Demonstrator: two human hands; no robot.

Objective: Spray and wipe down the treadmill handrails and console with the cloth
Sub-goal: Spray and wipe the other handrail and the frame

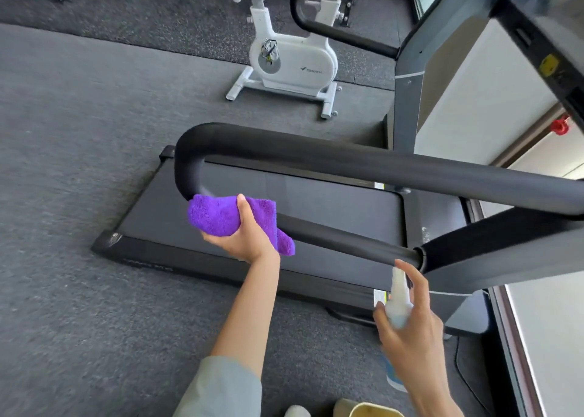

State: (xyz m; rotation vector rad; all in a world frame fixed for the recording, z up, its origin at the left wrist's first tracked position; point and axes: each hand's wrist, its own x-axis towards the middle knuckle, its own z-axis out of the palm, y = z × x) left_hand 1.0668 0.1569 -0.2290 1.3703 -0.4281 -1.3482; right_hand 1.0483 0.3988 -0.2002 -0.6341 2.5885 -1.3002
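Note:
A black padded handrail (316, 151) loops out from the treadmill's upright and bends back towards me. My left hand (245, 233) grips a purple cloth (218, 215) wrapped round the lower run of the rail, just below the bend. My right hand (410, 321) holds a white spray bottle (398, 296) upright, with its nozzle close under the rail's joint at the grey arm (493, 249). The treadmill belt (316, 208) lies beneath the rail.
A white exercise bike (290, 59) stands on the dark floor beyond the treadmill. The treadmill's grey upright (407, 100) and console frame (543, 37) rise at the right. A pale bin rim (363, 408) and a shoe tip (295, 412) show at the bottom edge.

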